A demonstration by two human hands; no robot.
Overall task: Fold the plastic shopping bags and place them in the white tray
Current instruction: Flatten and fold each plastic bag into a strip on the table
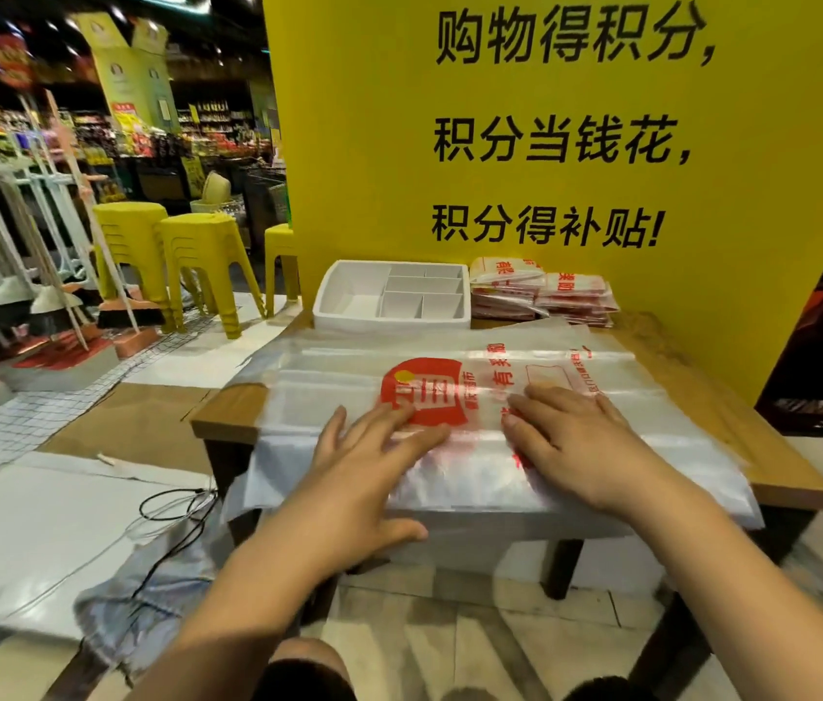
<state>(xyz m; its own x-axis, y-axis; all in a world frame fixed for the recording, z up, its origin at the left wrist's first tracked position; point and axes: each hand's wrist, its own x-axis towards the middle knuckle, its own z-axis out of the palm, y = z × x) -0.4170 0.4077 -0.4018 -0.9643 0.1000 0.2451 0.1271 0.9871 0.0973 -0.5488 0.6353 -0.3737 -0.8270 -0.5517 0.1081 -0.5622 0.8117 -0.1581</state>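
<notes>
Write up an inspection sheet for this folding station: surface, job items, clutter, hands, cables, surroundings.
Surface: brown wooden table, largely covered by the bag.
Job's things: translucent plastic shopping bag with red print spread flat; white compartmented tray at the far edge, compartments look empty; stack of folded red-printed bags beside it.
Clutter: crumpled clear plastic on the floor.
Hands: left hand and right hand press flat on the bag, fingers straight.
Cables: thin black cable looped on the floor.
Surroundings: yellow wall with black lettering; yellow plastic stools.

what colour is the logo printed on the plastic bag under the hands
Red, with a small yellow dot, on the translucent plastic shopping bag's logo; seen in the head view.
</notes>
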